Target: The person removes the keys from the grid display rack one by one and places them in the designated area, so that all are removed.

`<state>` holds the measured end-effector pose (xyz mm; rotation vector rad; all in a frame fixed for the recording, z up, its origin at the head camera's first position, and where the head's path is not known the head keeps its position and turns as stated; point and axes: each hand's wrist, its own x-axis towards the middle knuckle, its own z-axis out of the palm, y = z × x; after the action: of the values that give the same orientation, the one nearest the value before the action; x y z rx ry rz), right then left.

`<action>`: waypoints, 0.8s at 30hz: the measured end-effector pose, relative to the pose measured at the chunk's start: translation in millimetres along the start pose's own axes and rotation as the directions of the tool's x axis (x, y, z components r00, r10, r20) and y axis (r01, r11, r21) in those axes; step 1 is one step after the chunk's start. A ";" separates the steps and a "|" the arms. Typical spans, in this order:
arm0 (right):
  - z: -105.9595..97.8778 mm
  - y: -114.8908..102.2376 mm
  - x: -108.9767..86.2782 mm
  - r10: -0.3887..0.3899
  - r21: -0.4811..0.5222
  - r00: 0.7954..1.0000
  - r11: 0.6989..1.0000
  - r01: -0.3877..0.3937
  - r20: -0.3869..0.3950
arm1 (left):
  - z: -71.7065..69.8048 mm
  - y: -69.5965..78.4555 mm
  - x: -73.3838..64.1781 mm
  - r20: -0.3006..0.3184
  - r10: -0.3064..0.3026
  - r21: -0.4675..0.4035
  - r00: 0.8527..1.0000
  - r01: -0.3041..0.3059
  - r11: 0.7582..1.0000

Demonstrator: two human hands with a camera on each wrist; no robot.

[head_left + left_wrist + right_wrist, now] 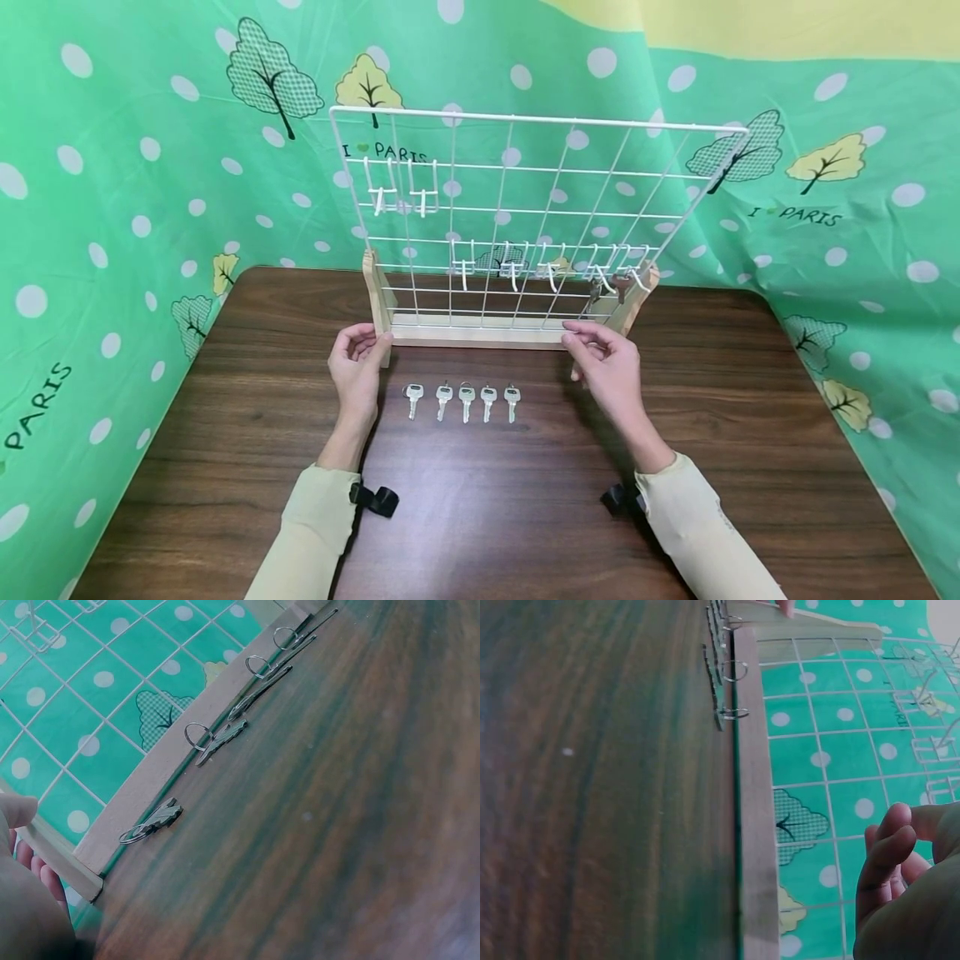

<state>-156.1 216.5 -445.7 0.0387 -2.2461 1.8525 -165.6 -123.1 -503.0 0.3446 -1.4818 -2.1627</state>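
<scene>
A white wire grid rack [510,208] stands on the table in a wooden base [480,332]. My left hand [357,367] grips the wooden side support [377,296] at the left, its thumb in front and fingers behind in the left wrist view. The right hand [606,367] is by the right end of the base, fingers loosely bent, holding nothing; in the right wrist view it hovers before the grid. Several silver keys [467,402] with small rings lie in a row on the table between the hands.
Two white hooks [423,200] hang at the grid's upper left. Several more hooks [513,273] line a lower wire. Dark keys [621,287] hang at the right end of that row. A green dotted curtain [150,167] surrounds the brown wooden table [480,517].
</scene>
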 end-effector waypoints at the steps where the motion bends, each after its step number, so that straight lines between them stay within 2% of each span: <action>1: -0.5 -1.9 0.1 0.007 0.002 1.000 1.000 -0.007 -0.001 | -0.1 -0.1 0.0 0.000 0.000 0.001 1.000 0.000 1.000; 8: -2.0 -8.4 2.0 0.026 0.043 1.000 0.999 -0.026 -0.008 | -0.9 -1.8 1.0 0.005 -0.004 0.002 1.000 0.004 1.000; 15: -2.9 -18.3 2.9 0.061 0.134 0.998 0.989 -0.058 -0.025 | -1.4 -3.9 3.1 0.005 0.010 0.000 1.000 -0.010 1.000; 24: -4.7 -22.1 4.3 0.045 0.160 0.999 0.986 -0.042 -0.015 | -0.4 -3.0 2.9 0.003 0.010 0.004 1.000 -0.010 1.000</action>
<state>-155.9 217.2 -422.7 0.0000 -2.0979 2.0428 -168.6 -124.1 -505.7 0.3350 -1.4865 -2.1538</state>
